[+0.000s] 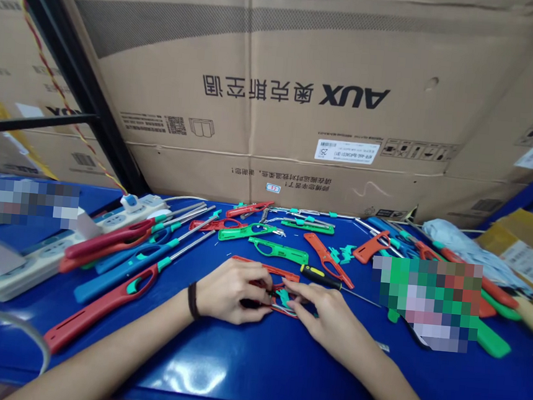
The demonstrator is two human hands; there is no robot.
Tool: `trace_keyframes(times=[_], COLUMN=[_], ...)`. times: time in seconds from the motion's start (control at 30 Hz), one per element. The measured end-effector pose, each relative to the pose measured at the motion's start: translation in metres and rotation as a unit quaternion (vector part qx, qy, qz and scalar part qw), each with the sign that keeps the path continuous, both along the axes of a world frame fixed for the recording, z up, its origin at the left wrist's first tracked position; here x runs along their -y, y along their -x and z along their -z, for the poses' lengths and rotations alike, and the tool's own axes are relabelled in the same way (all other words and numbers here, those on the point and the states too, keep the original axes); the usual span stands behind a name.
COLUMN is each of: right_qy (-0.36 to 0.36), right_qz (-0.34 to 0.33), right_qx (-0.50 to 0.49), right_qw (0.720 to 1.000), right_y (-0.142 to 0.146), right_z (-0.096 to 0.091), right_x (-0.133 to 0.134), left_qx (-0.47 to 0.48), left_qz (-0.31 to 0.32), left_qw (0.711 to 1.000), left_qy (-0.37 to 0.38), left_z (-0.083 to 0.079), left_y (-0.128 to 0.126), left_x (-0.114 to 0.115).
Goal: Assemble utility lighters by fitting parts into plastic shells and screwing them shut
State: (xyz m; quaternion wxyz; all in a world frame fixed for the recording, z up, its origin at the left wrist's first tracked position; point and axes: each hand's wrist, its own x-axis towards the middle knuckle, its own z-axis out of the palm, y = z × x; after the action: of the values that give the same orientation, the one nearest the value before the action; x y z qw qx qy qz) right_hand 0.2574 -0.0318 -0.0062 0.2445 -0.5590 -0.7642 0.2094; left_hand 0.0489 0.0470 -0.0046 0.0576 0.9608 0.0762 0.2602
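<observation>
My left hand (233,290) and my right hand (328,317) meet over a red lighter half-shell (265,268) lying on the blue table (252,367). The left fingers curl and pinch the shell's near edge. The right fingertips press a small teal plastic part (285,297) into the shell. A black band sits on my left wrist. A screwdriver (320,277) with a black and yellow handle lies just beyond my right hand.
Finished long-nozzle lighters (120,268) in red and blue lie at the left beside a white power strip (33,254). Loose green and red shells (278,251) and metal tubes are scattered behind. A cardboard box (304,91) walls the back. More parts pile at the right.
</observation>
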Motion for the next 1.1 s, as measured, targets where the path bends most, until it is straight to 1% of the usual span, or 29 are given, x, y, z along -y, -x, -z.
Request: trace_keyframes(times=[0.1,0.17,0.27,0.33,0.47,0.6,0.83,1.0,1.1], right_qy=[-0.016,-0.033,-0.078,-0.094,-0.100,-0.110,-0.122,-0.111,-0.109], right_qz=[-0.011,-0.005,0.005,0.005,0.004,0.025,0.001,0.001,0.000], right_qx=[-0.035,-0.037,0.020,0.049,0.036,0.033,0.038,0.052,0.035], right_qw=[0.999,0.999,0.997,0.994,0.994,0.993,0.992,0.992,0.993], right_y=[0.000,0.000,-0.001,-0.001,-0.002,-0.005,-0.011,-0.009,-0.008], right_z=[0.002,0.003,0.003,0.003,0.005,0.008,0.006,0.007,0.007], right_x=[0.000,0.001,0.001,0.000,-0.003,-0.001,0.002,0.000,-0.002], left_qx=[-0.008,-0.012,-0.010,-0.002,0.002,0.005,-0.011,0.003,0.003], left_qz=[0.003,0.003,0.007,0.007,0.008,0.003,-0.012,0.005,0.014], left_qw=[1.000,1.000,1.000,1.000,1.000,1.000,1.000,0.999,0.999], left_qy=[0.001,-0.006,-0.013,-0.007,0.016,0.022,0.025,0.033,0.039], left_z=[0.000,0.000,0.002,0.002,0.003,0.003,0.002,0.002,0.002], left_y=[0.001,0.001,0.002,0.002,0.002,0.002,0.004,0.004,0.003], left_x=[-0.001,-0.002,-0.004,-0.005,-0.006,-0.005,-0.008,-0.010,-0.010])
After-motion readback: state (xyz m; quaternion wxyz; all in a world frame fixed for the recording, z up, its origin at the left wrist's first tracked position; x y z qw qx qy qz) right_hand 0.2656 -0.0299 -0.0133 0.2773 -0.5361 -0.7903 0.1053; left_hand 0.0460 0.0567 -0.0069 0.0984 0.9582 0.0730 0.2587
